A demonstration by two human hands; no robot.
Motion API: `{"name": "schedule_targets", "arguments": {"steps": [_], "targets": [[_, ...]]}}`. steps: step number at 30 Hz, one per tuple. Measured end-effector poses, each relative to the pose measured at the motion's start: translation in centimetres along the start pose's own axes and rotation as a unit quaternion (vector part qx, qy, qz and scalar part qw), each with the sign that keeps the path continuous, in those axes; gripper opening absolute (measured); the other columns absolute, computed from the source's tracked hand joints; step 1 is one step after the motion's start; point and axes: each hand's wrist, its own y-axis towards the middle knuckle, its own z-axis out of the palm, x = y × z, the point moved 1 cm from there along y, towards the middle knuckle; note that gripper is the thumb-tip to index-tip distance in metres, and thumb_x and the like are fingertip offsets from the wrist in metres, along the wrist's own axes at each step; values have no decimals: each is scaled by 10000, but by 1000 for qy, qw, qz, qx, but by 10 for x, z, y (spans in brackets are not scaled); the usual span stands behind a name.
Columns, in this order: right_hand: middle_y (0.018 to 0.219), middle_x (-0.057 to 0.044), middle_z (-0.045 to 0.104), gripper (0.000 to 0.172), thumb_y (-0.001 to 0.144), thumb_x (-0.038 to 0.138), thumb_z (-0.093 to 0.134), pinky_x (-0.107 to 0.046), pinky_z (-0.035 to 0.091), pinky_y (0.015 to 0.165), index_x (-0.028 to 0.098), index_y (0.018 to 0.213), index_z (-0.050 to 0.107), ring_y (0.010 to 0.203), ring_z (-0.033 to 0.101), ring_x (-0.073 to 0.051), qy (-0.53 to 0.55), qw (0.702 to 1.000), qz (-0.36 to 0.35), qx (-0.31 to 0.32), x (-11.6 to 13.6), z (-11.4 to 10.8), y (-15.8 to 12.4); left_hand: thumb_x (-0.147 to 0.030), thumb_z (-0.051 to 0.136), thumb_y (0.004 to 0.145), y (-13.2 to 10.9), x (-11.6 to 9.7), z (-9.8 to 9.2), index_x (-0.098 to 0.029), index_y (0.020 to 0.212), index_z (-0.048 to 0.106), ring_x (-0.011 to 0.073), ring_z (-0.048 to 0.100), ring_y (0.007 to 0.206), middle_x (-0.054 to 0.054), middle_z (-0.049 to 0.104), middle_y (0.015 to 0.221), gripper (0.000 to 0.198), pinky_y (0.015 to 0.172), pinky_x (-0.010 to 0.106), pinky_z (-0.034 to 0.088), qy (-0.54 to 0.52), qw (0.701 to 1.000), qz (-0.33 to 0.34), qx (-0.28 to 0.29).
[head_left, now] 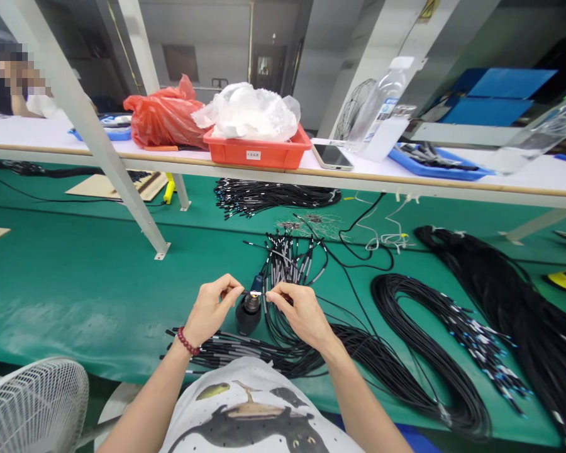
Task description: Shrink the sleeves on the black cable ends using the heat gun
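A thin black cable with a short white sleeve (255,293) is stretched level between my hands. My left hand (213,306), a red bead bracelet on its wrist, pinches one end. Thumb and fingers of my right hand (300,313) are closed on the other side. Directly below the sleeve is the metal nozzle of a dark heat gun (248,318), its tip facing up. Behind the gun lies a bunch of cables with grey sleeves (283,261). More cables (231,347) run across the bench edge in front of my body.
Coiled black cables (429,314) and a thick black bundle (504,283) lie to the right. Overhead, a shelf (377,179) carries a red tray (259,153), a phone (332,157) and bottles. A white fan (33,402) stands front left. Another person sits far left.
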Motion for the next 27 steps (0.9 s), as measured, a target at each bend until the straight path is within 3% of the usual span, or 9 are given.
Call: {"name": "schedule_targets", "arguments": {"steps": [8,14,18,21,24,27], "targets": [[659,-4,667,192,861,268,565,-230,412,546,180,705,636,588,573,-137,37,999,23,-23,-6,6,0,-315,568,849,2,7,5,-179,797,632,149,575,731,12,646,765,159,705,252,441,-28,999,12,-26],[652,1,656,189,854,259,574,-223,417,547,183,686,618,589,566,-132,66,997,18,-28,-5,7,0,-375,514,890,1,6,2,-192,947,584,138,576,688,-16,629,719,204,655,237,425,-26,1000,-15,-9],[684,0,668,184,867,257,574,-223,425,576,182,709,631,625,581,-132,60,998,15,-12,-3,5,-1,-391,455,923,2,4,0,-188,778,554,116,525,590,-32,581,637,269,582,226,376,-14,1000,-23,7],[729,-9,683,202,899,263,545,-237,430,615,188,752,660,668,598,-141,24,1000,-3,7,-2,3,-2,-351,505,899,3,6,1,-182,760,564,120,556,632,-22,598,673,226,625,232,414,-36,999,-23,-8],[754,-15,690,224,915,272,533,-249,429,636,194,761,676,694,607,-147,-12,1000,-19,15,-1,3,-3,-321,564,863,3,11,3,-178,873,615,147,615,761,14,656,806,151,722,258,469,-71,997,-26,-24],[752,-17,691,191,899,238,559,-238,440,630,188,756,675,694,616,-144,-2,1000,-5,4,-2,4,-3,-314,585,853,3,14,3,-186,1002,642,164,627,844,33,680,905,205,782,277,482,-67,997,-24,-26]]}}
